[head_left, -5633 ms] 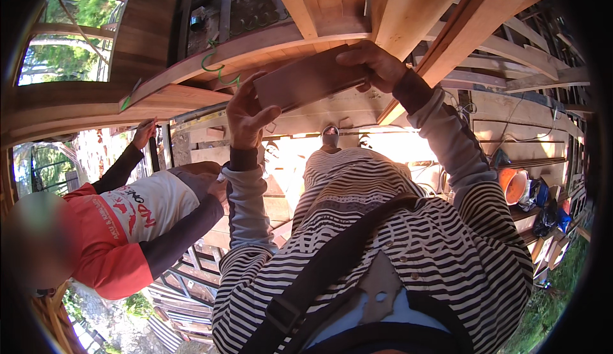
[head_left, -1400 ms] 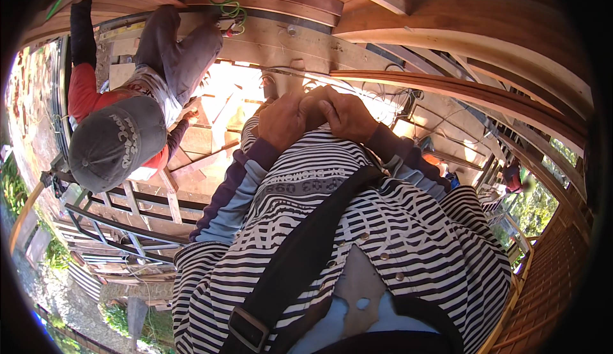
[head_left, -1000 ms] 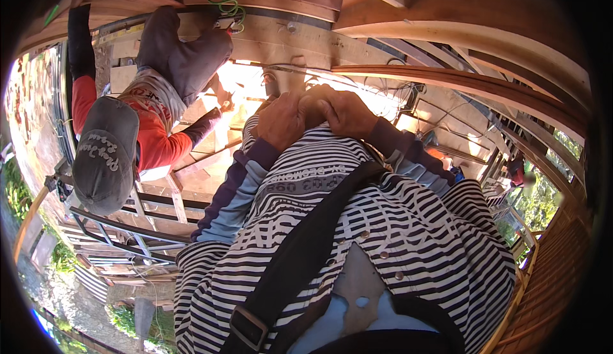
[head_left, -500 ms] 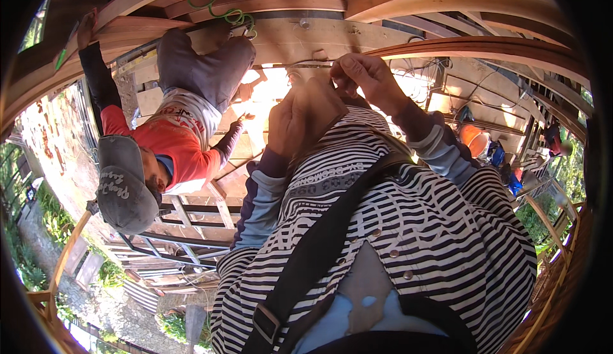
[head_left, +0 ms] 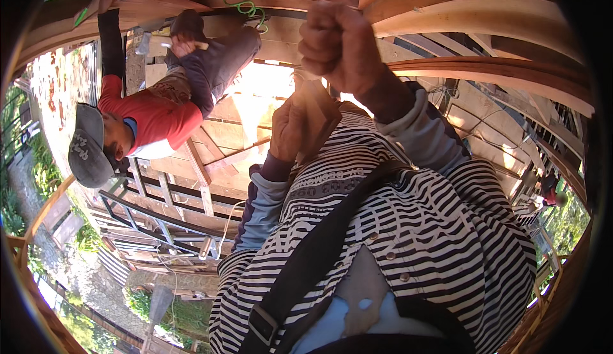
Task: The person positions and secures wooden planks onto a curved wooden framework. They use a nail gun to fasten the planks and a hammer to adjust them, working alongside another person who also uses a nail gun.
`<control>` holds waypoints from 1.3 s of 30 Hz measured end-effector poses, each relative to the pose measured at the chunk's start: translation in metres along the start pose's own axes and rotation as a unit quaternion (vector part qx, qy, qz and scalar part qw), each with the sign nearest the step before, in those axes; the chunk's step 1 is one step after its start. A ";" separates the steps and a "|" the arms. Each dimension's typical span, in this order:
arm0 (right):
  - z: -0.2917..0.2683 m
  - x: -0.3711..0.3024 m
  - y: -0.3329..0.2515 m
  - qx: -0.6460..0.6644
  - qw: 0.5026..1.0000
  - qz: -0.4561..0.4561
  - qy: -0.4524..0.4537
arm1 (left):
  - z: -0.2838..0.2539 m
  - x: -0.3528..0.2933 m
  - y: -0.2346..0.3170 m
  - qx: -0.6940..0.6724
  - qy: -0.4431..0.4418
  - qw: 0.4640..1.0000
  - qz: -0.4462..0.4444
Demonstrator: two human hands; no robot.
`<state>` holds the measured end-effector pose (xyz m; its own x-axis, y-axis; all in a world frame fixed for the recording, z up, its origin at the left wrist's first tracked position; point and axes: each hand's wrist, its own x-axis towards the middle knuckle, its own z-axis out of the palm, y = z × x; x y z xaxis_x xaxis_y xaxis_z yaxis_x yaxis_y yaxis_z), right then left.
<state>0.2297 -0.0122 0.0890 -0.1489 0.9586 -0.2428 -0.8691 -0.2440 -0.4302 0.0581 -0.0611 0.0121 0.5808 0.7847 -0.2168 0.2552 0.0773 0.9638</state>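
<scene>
My left hand [head_left: 287, 127] is closed on a flat brown piece of wood [head_left: 321, 116], held upright in front of my striped shirt. Above it and to the right, my right hand [head_left: 338, 47] is raised in a closed fist, apart from the wood. Whatever may be inside that fist is hidden by the fingers. Bright light washes out the area just beyond the wood.
At left, a co-worker in a red shirt [head_left: 156, 118] and grey cap grips a hammer [head_left: 145, 44]. Curved wooden planks [head_left: 491, 70] cross the far side. A green coiled hose [head_left: 239, 4] hangs there. Dark metal frames [head_left: 153, 217] lie lower left.
My right hand has risen away from the wood piece and closed into a fist. My left hand still holds the wood. The co-worker's lower hand has moved up and now shows a hammer.
</scene>
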 end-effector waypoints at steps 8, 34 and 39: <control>-0.001 -0.008 -0.008 -0.065 0.994 0.058 0.072 | 0.023 -0.021 -0.029 -0.165 0.015 0.986 -0.013; -0.018 -0.020 0.035 -0.108 0.986 0.071 0.107 | 0.047 -0.028 -0.001 0.050 0.056 0.995 0.064; -0.027 -0.017 0.033 -0.089 0.989 0.095 0.069 | 0.054 -0.024 -0.021 0.141 0.073 0.986 0.054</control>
<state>0.2167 -0.0402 0.0553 -0.2252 0.8670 -0.4446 -0.7328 -0.4514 -0.5091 0.0804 -0.1152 -0.0115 0.5044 0.8606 -0.0708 0.4142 -0.1692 0.8943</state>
